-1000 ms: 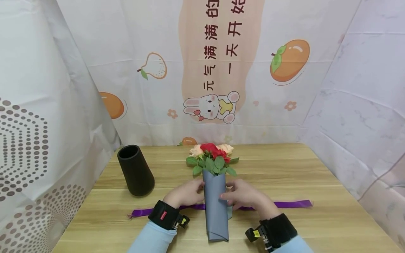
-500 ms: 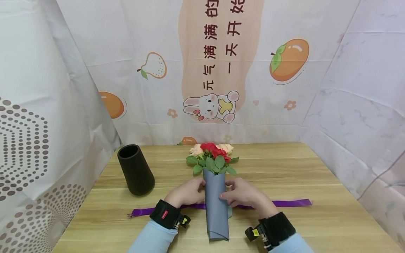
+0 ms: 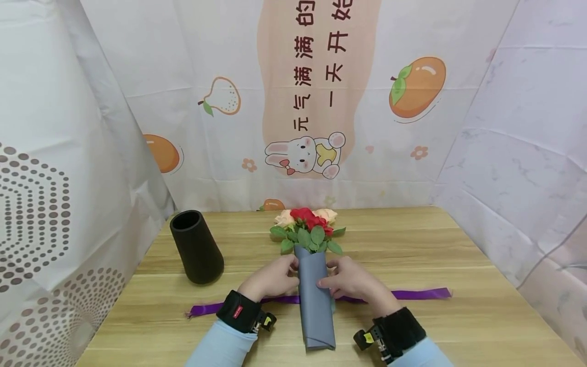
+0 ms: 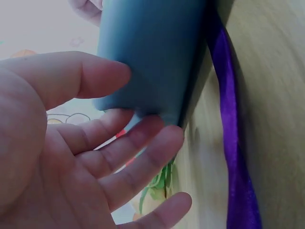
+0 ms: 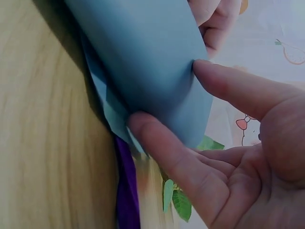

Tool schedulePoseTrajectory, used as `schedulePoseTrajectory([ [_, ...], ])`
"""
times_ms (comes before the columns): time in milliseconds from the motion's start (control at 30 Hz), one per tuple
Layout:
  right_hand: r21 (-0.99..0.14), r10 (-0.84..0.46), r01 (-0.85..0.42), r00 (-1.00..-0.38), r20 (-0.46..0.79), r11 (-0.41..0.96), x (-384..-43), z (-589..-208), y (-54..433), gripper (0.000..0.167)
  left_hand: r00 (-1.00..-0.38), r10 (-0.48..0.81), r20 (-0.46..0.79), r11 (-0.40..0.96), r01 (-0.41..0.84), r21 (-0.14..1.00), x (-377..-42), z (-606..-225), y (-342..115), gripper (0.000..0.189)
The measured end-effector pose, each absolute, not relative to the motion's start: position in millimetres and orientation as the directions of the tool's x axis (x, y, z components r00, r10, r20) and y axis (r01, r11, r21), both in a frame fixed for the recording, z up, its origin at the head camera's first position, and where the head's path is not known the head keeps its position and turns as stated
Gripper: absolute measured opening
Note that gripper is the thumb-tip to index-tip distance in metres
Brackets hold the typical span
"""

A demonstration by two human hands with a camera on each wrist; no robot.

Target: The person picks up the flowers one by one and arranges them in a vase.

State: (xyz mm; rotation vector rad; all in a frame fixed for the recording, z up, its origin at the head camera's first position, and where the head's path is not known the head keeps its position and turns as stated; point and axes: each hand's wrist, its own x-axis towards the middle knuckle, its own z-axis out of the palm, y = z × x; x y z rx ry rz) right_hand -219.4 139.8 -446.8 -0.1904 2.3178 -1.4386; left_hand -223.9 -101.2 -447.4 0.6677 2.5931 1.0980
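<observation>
A bouquet of red and peach roses (image 3: pixel 308 219) with green leaves lies on the table, wrapped in grey-blue paper (image 3: pixel 316 300), blossoms toward the back. My left hand (image 3: pixel 274 278) holds the wrap's left side, its thumb (image 4: pixel 107 78) on the paper and the fingertips at the edge. On the other side my right hand (image 3: pixel 350 280) grips the wrap, thumb (image 5: pixel 214 78) on the front and a finger (image 5: pixel 147 126) against the side, where a loose flap of paper sticks out. A purple ribbon (image 3: pixel 422 294) runs crosswise beneath the bouquet, its middle hidden by the wrap.
A black tapered vase (image 3: pixel 197 250) stands on the wooden table (image 3: pixel 394 244) to the left of the bouquet. White printed curtains (image 3: pixel 220 153) hang behind the table and at both sides.
The lower end of the wrapped bouquet has shifted slightly to the right, and the loose flap on its right shows less. Both hands stay at the wrap's sides; the ribbon lies nearly as before.
</observation>
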Motion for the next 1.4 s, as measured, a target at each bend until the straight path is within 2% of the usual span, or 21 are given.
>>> schedulePoseTrajectory([
  [267,-0.89,-0.323,0.1,-0.909,-0.263,0.444,-218.6,-443.1,140.0,0.08,-0.875,0.484,-0.01,0.609,0.329,0.721,-225.4,-445.5,-103.4,0.027],
  [533,-0.864,-0.323,0.069,-0.91,-0.259,0.498,-216.9,-443.3,142.5,0.08,-0.854,0.518,-0.047,0.619,0.336,0.71,-224.0,-448.5,-110.1,0.036],
  [733,-0.848,-0.334,0.052,-0.905,-0.264,0.527,-216.0,-443.1,146.0,0.079,-0.842,0.537,-0.054,0.615,0.347,0.709,-225.0,-450.7,-114.5,0.02],
  [967,-0.839,-0.331,0.042,-0.907,-0.26,0.543,-215.0,-442.7,144.7,0.079,-0.857,0.514,-0.021,0.619,0.354,0.702,-226.5,-451.3,-115.9,0.009],
  [1400,-0.847,-0.353,0.039,-0.898,-0.262,0.53,-216.3,-443.8,145.0,0.08,-0.88,0.474,0.033,0.592,0.346,0.728,-225.8,-443.7,-115.2,0.009],
])
